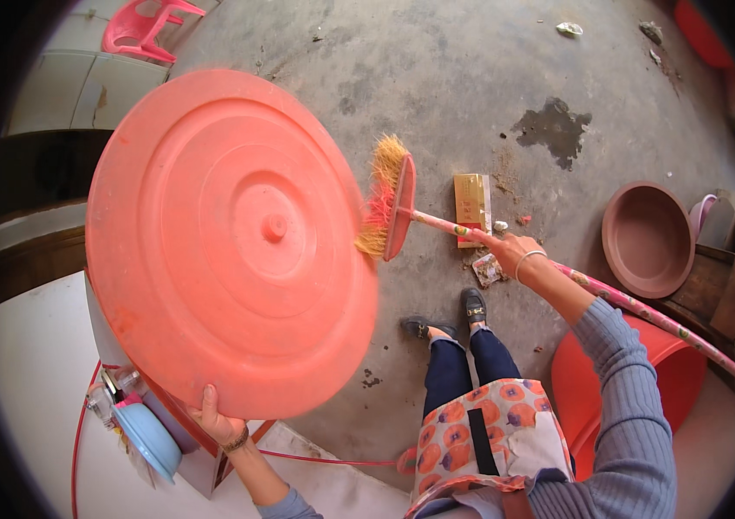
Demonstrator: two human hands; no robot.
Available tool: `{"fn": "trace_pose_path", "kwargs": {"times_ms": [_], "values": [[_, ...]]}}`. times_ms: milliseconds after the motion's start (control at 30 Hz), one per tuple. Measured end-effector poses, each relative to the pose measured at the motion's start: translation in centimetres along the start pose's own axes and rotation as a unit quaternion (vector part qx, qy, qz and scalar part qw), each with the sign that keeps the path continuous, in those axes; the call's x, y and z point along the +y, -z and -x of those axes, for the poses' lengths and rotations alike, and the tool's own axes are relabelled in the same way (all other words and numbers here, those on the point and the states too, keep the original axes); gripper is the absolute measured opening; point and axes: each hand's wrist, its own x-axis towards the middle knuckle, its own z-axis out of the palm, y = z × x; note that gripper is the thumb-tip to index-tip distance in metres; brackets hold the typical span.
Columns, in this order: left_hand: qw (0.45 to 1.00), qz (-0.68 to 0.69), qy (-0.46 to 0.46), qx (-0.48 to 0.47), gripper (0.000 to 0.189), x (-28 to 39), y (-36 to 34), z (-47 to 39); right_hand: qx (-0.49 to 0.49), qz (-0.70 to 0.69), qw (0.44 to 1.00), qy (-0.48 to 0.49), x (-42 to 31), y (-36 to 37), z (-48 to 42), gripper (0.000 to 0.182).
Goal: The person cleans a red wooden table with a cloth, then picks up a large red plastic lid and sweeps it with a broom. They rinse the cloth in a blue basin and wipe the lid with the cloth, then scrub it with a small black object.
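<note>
My left hand (217, 418) grips the lower edge of a large round red plastic lid (224, 240), its knobbed face turned towards me. My right hand (515, 254) is closed around the patterned pink handle of a broom (400, 207). The broom is raised, its yellow and red bristles at the lid's right edge; whether they touch it I cannot tell. Beyond my right hand, a gold and red cardboard box (469, 201) lies on the concrete floor beside crumbs of dirt and a small dirty packet (488, 270).
A red plastic tub (568, 376) lies at my right, near a brown basin (648, 239). A light blue basin (150, 438) is at lower left. A pink plastic chair (140, 29) stands at upper left. A dark wet patch (554, 132) marks the floor; a red hose (328, 461) runs behind me.
</note>
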Motion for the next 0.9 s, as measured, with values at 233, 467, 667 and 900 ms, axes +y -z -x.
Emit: {"fn": "trace_pose_path", "kwargs": {"times_ms": [233, 467, 667, 900], "values": [[1.0, -0.007, 0.011, 0.012, 0.039, -2.3, -1.2, -0.7, 0.229, -0.264, 0.933, 0.09, -3.4, 2.2, -0.4, 0.063], [0.997, -0.015, 0.008, 0.076, 0.03, -2.1, -2.4, -0.5, 0.045, -0.067, 0.997, 0.003, -4.0, 1.6, 0.5, 0.057], [0.999, -0.007, 0.034, 0.037, 0.038, -4.8, -1.9, -0.4, 0.194, -0.308, 0.93, 0.049, -3.5, -2.5, -1.2, 0.055], [0.991, -0.038, -0.022, 0.125, 0.023, -7.8, -4.4, -3.6, -0.005, -0.371, 0.92, 0.126, -6.7, -10.4, 4.9, 0.05]]}}
